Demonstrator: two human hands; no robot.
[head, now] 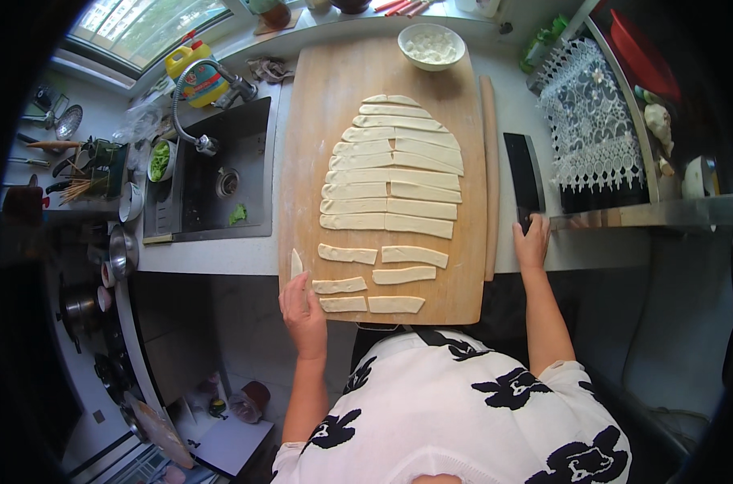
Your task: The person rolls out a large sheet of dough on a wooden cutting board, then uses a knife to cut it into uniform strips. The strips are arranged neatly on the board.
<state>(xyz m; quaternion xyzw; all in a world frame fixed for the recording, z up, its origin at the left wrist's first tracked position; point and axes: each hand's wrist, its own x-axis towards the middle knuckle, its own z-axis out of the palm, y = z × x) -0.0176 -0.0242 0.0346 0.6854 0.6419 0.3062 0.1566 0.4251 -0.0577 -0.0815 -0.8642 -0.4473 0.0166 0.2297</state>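
Flat dough strips lie in rows on a large wooden board, stacked close together at the top and spaced apart near the front edge. My left hand rests at the board's left front edge, touching the lower end of a narrow pointed dough piece; its grip is partly hidden. On the counter to the right, my right hand is on the handle of a cleaver with a dark blade that lies flat. Between board and cleaver, a long wooden rolling pin lies along the board's right side.
A white bowl with flour stands on the board's far right corner. Left of the board are a sink with a faucet and a yellow bottle. At right stands a lace-covered appliance beside a shelf.
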